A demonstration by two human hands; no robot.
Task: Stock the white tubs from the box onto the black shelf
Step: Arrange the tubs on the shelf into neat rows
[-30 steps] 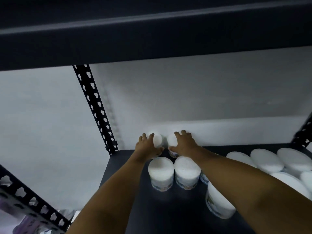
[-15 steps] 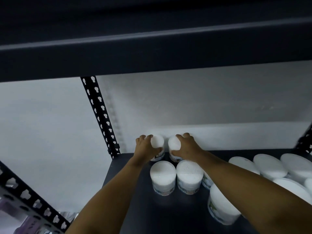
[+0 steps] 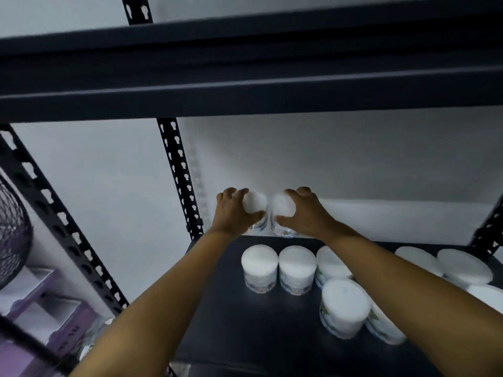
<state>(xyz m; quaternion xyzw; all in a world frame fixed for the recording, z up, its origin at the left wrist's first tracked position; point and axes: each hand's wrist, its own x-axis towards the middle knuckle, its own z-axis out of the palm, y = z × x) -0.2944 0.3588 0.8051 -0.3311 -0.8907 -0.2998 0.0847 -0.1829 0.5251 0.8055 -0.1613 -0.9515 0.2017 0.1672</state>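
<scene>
My left hand [image 3: 233, 213] grips a small white tub [image 3: 255, 203] at the back of the black shelf [image 3: 239, 330]. Beside it, my right hand [image 3: 304, 213] grips a second white tub [image 3: 283, 206]. Both tubs stand side by side close to the white back wall. In front of them stands a row of white tubs [image 3: 260, 266], [image 3: 297, 268], [image 3: 330, 263] with printed labels. Nearer to me, another tub [image 3: 343, 306] stands under my right forearm. The box is out of sight.
Larger white tubs [image 3: 462, 268] crowd the shelf's right side. A black shelf beam [image 3: 245, 77] runs overhead. Perforated black uprights [image 3: 177, 175], [image 3: 49, 210] stand at left. Purple and white boxes [image 3: 49, 317] and a dark wire fan [image 3: 13, 229] sit lower left.
The view has tilted and pulled back, showing more of the upper beam and left side. Both hands keep hold of the two back tubs.
</scene>
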